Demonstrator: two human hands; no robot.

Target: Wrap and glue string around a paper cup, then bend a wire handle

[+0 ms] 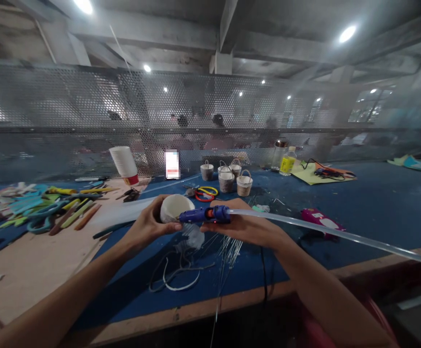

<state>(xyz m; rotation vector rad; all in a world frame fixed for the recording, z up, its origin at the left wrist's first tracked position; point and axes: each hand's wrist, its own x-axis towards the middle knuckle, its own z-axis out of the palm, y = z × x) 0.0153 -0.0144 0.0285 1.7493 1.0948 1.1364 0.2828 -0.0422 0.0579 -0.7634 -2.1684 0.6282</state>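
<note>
The left hand [148, 223] curls around a small off-white round cup [170, 207], its thumb low on the near wall; the right hand [245, 227] grips a blue plastic glue gun [198, 215] with a long translucent glue stick [304, 224] trailing from its back. The cup sits above the blue tabletop [380, 203], its near rim at the nozzle (whether they touch, I cannot tell).

The likeliest trouble is a burn: the left thumb lies just beside the tip, so a small slip could bring hot plastic onto skin. The stick's long free end could swing and pull the nozzle off line. Glue drips might also stick to the loose pale cords [181, 288] or the thin silvery wires [231, 249], 2 clutters below.
</note>
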